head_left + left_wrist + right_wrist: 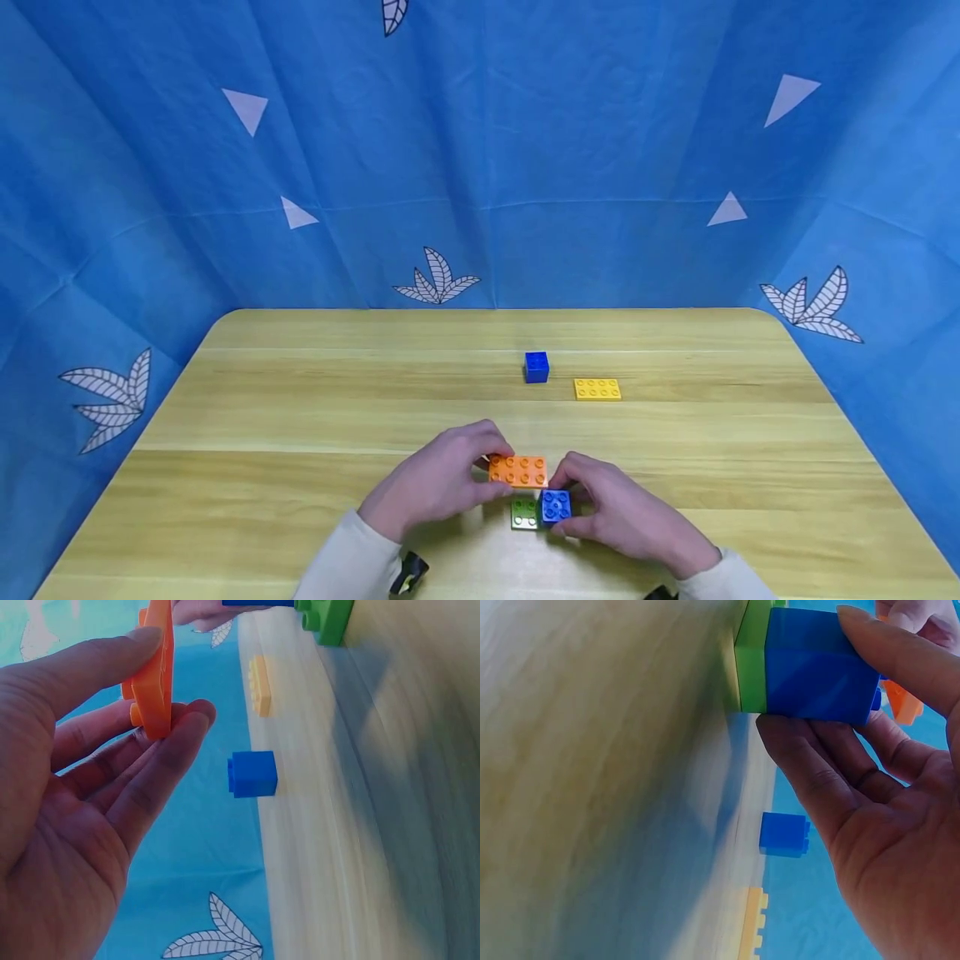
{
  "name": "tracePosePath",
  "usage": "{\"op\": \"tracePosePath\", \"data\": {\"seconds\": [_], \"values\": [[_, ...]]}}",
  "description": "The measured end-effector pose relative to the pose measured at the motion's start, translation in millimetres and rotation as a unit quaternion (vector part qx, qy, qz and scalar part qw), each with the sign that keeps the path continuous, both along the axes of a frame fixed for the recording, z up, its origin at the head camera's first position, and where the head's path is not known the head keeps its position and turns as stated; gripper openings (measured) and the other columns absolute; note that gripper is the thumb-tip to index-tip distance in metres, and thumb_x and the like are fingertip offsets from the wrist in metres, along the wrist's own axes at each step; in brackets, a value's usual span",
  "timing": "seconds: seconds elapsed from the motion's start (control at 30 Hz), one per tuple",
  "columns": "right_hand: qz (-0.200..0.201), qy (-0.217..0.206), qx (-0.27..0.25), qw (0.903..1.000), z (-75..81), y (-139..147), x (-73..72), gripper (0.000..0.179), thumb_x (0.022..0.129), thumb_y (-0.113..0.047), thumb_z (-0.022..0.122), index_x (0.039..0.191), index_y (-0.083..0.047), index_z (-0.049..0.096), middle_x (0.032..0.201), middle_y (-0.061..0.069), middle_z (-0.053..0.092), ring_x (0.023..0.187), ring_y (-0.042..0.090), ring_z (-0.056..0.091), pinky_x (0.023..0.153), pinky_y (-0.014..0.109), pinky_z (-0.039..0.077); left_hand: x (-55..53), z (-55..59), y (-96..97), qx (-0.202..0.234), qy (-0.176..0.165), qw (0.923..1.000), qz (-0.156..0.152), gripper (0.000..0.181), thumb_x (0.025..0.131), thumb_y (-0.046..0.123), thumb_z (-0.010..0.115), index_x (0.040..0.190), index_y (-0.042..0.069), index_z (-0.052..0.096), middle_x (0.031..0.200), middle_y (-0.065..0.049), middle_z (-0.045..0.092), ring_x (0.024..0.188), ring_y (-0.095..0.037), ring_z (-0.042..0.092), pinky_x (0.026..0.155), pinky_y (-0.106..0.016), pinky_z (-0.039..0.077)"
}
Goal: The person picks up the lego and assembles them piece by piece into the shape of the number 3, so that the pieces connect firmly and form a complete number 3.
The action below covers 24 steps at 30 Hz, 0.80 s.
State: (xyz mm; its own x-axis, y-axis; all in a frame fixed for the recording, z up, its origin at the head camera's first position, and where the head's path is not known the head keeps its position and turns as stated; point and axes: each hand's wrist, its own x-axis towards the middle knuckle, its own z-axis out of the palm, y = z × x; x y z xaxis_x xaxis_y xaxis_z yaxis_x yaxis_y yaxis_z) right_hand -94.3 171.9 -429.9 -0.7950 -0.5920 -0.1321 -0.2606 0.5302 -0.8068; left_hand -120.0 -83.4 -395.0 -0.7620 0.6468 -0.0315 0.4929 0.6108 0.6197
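Note:
My left hand pinches a flat orange brick by its left end, thumb along the near side and fingers on the far side. In the left wrist view the orange brick is off the table. My right hand pinches a blue cube-shaped brick between thumb and fingers. That blue brick sits on the right part of a flat green brick, whose left studs show bare. The right wrist view has the blue brick flush against the green brick. The orange brick is just beyond the green one.
Farther back on the wooden table stands another blue brick. A flat yellow brick lies to its right, studs up. A blue cloth with leaf and triangle prints hangs behind the table and along its sides.

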Motion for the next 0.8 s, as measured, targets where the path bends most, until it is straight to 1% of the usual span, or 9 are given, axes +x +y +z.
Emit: {"op": "tracePosePath", "data": {"seconds": [0.07, 0.23, 0.4, 0.5, 0.63, 0.73, 0.8], "values": [[0.000, 0.003, 0.001, 1.0000, -0.4, 1, 0.3, 0.027, 0.083, -0.030, 0.080, 0.101, -0.024, 0.060, 0.101, -0.014, 0.060, 0.097, 0.010, 0.059, 0.086, 0.033, 0.052, 1.9, 1.1, 1.3, -0.002, 0.005, 1.0000, -0.005, 0.032, 0.086, 0.028, 0.078, 0.114, 0.014, 0.070, 0.103, 0.014, 0.058, 0.089, -0.002, 0.055, 0.082, -0.020, 0.050], [0.001, 0.001, -0.001, 1.0000, -0.9, 1, 0.2, 0.028, 0.083, -0.030, 0.080, 0.101, -0.022, 0.060, 0.103, -0.013, 0.060, 0.099, 0.010, 0.060, 0.087, 0.033, 0.052, 4.4, 1.8, 2.3, -0.009, 0.011, 0.9999, -0.003, 0.035, 0.086, 0.030, 0.078, 0.115, 0.014, 0.070, 0.102, 0.014, 0.058, 0.086, -0.002, 0.054, 0.080, -0.019, 0.050], [-0.001, -0.008, 0.001, 1.0000, -0.7, 0, -0.9, 0.028, 0.083, -0.031, 0.080, 0.101, -0.021, 0.060, 0.105, -0.012, 0.060, 0.100, 0.011, 0.060, 0.087, 0.033, 0.052, 7.5, 0.8, 2.6, -0.001, -0.003, 1.0000, -0.005, 0.034, 0.086, 0.028, 0.078, 0.116, 0.015, 0.070, 0.102, 0.016, 0.058, 0.085, -0.002, 0.054, 0.079, -0.019, 0.050], [-0.001, -0.010, -0.002, 1.0000, -1.2, 1, -0.7, 0.029, 0.083, -0.031, 0.080, 0.099, -0.020, 0.060, 0.104, -0.012, 0.060, 0.097, 0.011, 0.061, 0.085, 0.032, 0.052, 11.2, 0.0, 4.1, 0.008, -0.003, 0.9999, -0.014, 0.032, 0.086, 0.028, 0.078, 0.115, 0.015, 0.071, 0.101, 0.016, 0.058, 0.085, -0.001, 0.054, 0.079, -0.017, 0.049], [0.001, -0.011, -0.022, 0.9997, -2.7, 2, -0.1, 0.028, 0.082, -0.028, 0.081, 0.097, -0.019, 0.059, 0.101, -0.010, 0.061, 0.095, 0.011, 0.063, 0.082, 0.030, 0.053, 16.6, -0.2, 8.9, 0.016, 0.024, 0.9987, -0.042, 0.028, 0.087, 0.027, 0.078, 0.111, 0.014, 0.072, 0.100, 0.015, 0.058, 0.085, 0.001, 0.054, 0.077, -0.014, 0.047], [0.003, 0.001, -0.026, 0.9997, -3.4, 2, 0.3, 0.027, 0.082, -0.028, 0.081, 0.097, -0.021, 0.060, 0.098, -0.012, 0.061, 0.095, 0.010, 0.062, 0.083, 0.030, 0.052, 19.7, -0.2, 12.9, 0.016, 0.043, 0.9973, -0.057, 0.025, 0.088, 0.028, 0.077, 0.108, 0.014, 0.072, 0.099, 0.015, 0.058, 0.083, 0.000, 0.055, 0.076, -0.012, 0.046], [0.003, 0.014, -0.023, 0.9996, -3.8, 2, 0.7, 0.026, 0.082, -0.029, 0.081, 0.097, -0.024, 0.060, 0.098, -0.014, 0.060, 0.094, 0.009, 0.060, 0.083, 0.029, 0.051, 20.6, -0.7, 14.7, 0.014, 0.047, 0.9969, -0.061, 0.023, 0.088, 0.027, 0.076, 0.107, 0.015, 0.072, 0.099, 0.015, 0.058, 0.082, 0.000, 0.055, 0.074, -0.011, 0.045]]}}
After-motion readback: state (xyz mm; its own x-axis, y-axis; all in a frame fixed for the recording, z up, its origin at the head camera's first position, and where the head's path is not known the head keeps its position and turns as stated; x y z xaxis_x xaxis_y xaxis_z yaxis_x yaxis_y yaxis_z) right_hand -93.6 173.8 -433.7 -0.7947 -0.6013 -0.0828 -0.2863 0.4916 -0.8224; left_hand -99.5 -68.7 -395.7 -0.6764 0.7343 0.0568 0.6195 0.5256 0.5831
